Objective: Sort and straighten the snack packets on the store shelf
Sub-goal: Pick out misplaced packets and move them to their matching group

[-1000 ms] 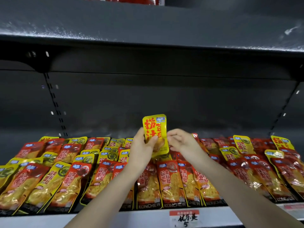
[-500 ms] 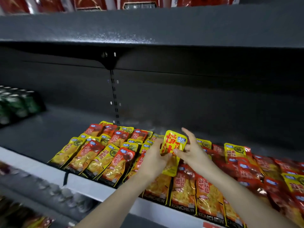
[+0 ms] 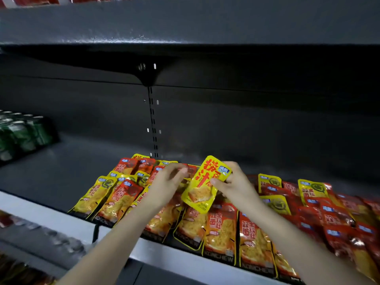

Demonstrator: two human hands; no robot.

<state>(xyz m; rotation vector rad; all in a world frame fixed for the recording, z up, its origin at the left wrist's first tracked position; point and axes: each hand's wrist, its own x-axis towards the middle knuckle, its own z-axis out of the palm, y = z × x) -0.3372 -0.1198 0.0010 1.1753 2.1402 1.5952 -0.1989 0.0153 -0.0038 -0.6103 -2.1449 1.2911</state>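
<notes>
My right hand pinches a yellow snack packet with red characters, holding it tilted above the rows of packets. My left hand hovers just left of it over the packets, fingers loosely curled, holding nothing that I can see. Yellow and red packets lie in overlapping rows on the dark shelf, from the middle to the far right. Orange-red packets fill the front row below my hands.
Green cans stand at the far left of the same shelf, with bare shelf between them and the packets. A dark shelf board hangs overhead. The pale shelf edge runs along the front; a lower shelf shows blurred goods.
The view has swung left and the green cans came into sight. My left hand has let go of the yellow packet, which my right hand now holds alone, tilted to the right.
</notes>
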